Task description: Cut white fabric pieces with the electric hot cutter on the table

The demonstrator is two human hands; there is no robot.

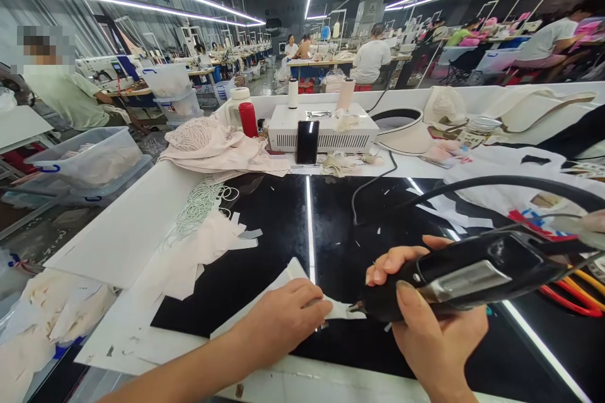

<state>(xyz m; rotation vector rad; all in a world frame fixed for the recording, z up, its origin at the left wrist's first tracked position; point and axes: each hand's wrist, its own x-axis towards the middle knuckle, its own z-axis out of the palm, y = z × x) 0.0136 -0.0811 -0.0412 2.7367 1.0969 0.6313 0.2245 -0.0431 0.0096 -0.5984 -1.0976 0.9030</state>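
A black handheld tool [467, 274] with a cable at its rear is gripped in my right hand [425, 321], its metal tip pointing left. That tip meets the right end of a white fabric piece [341, 310] on the glossy black work surface [265, 201]. My left hand [278, 321] lies over the same fabric, fingers bent and pressed together on it; part of the piece is hidden under the hand. Pale fabric pieces [189, 258] and a tangle of light green cord [201, 204] are at the left of the surface.
Behind the surface are a white box unit [326, 126], a phone [307, 141], a red bottle [247, 119] and bunched beige fabric [217, 145]. Orange-and-red handles [574, 296] lie at the right. Plastic bins [94, 160] stand left. People sit at machines beyond.
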